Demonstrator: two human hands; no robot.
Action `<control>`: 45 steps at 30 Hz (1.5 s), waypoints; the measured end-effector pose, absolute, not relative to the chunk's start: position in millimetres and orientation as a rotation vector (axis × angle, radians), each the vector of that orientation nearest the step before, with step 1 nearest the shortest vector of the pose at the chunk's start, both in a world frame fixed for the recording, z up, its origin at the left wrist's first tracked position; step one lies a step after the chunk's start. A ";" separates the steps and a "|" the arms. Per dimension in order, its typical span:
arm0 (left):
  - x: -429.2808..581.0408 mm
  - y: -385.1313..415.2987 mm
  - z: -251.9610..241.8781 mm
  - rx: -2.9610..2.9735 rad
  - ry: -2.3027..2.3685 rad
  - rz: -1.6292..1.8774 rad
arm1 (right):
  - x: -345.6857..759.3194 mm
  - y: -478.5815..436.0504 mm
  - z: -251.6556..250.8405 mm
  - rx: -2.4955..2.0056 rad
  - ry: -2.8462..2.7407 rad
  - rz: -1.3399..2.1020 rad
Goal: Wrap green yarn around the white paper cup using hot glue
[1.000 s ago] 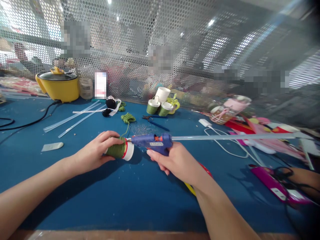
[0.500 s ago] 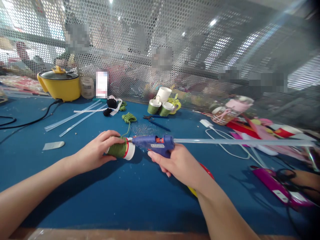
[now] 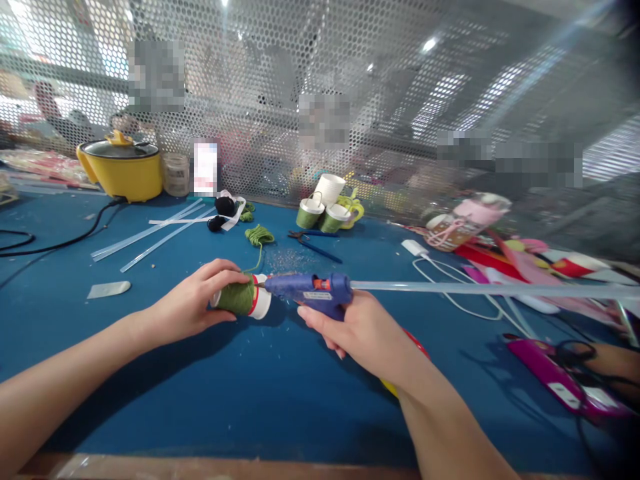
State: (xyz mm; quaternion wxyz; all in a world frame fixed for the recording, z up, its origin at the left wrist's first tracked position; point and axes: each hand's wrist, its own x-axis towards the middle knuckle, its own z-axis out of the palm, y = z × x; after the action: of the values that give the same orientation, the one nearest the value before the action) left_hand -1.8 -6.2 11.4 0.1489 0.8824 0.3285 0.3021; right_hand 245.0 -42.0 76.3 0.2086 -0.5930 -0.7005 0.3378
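Note:
Lying on its side, a paper cup (image 3: pixel 261 305) is wrapped for much of its length in green yarn, with a red band beside the bare white end. My left hand (image 3: pixel 203 297) is closed round the wrapped part. In my right hand (image 3: pixel 350 327) is a blue hot glue gun (image 3: pixel 313 291), gripped by its handle. Its nozzle tip meets the cup at the red band, near the edge of the yarn. A long clear glue stick (image 3: pixel 450 288) juts out of the gun's back. From the cup a green strand runs up to a small yarn bundle (image 3: pixel 259 235).
Pliers (image 3: pixel 317 243) lie beyond the gun, with yarn-wrapped cups (image 3: pixel 330 217) behind them. Loose glue sticks (image 3: pixel 150 233) and a yellow electric pot (image 3: pixel 127 175) stand left. A purple power strip (image 3: pixel 545 373) with cables is at right. Perforated metal sheeting (image 3: pixel 280 100) closes the back.
Both hands, the cup and the glue gun keep nearly the same pose. The gun's rear end sits slightly lower, and the whole view has shifted very slightly.

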 end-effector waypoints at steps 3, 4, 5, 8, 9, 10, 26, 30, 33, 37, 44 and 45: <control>-1.5 -6.0 10.9 2.504 0.956 0.881 | 244.7 -42.3 77.0 -1.663 -1.947 0.938; -1.3 -6.0 10.9 2.494 0.958 0.886 | 244.6 -42.4 77.2 -1.662 -1.949 0.938; -1.2 -6.0 11.0 2.484 0.959 0.889 | 244.5 -42.6 77.5 -1.660 -1.952 0.936; -0.9 -6.1 12.2 2.453 0.973 0.887 | 244.2 -43.6 78.3 -1.655 -1.959 0.933; -0.9 -6.0 12.8 2.441 0.982 0.882 | 244.1 -44.0 78.7 -1.656 -1.958 0.935; -1.0 -6.0 13.5 2.431 0.991 0.874 | 243.8 -44.4 79.1 -1.657 -1.955 0.939; -1.7 -5.4 17.9 2.406 1.037 0.828 | 242.9 -47.6 80.9 -1.633 -2.022 0.934; -1.3 -5.8 15.1 2.425 1.017 0.856 | 241.4 -47.2 81.7 -1.649 -2.016 0.870; -0.7 -7.2 12.6 2.438 1.003 0.878 | 240.9 -46.5 81.2 -1.661 -1.986 0.873; 0.2 -8.7 11.4 2.467 0.989 0.881 | 241.1 -44.3 78.2 -1.654 -1.964 0.859; 1.3 -10.0 13.6 2.448 0.986 0.886 | 241.2 -42.7 76.1 -1.638 -1.989 0.815; 1.2 -10.1 14.3 2.438 0.994 0.879 | 241.3 -43.1 76.5 -1.634 -2.003 0.805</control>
State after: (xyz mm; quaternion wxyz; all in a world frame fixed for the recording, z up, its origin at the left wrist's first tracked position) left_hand 1.2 -10.1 14.3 0.1818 0.8637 0.3521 0.3114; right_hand 241.3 -43.1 76.5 0.2157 -0.5893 -0.7225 0.2903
